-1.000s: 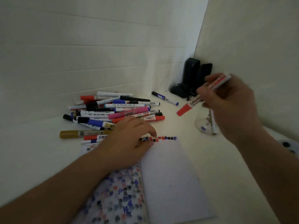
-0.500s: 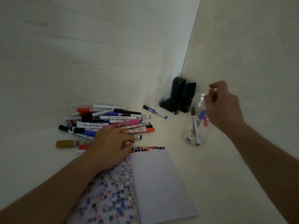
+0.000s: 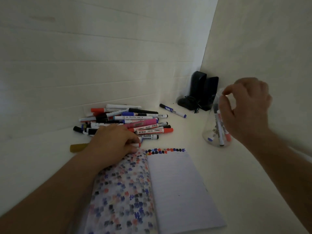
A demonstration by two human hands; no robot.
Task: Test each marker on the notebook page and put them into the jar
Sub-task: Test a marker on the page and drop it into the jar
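Now several markers (image 3: 219,130) stand in the clear jar (image 3: 209,132); right hand (image 3: 246,105) above it, loose, holding nothing

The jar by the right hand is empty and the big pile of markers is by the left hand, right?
Not quite. The head view shows the jar by the right hand already holds several markers. The big pile of markers is indeed by the left hand.
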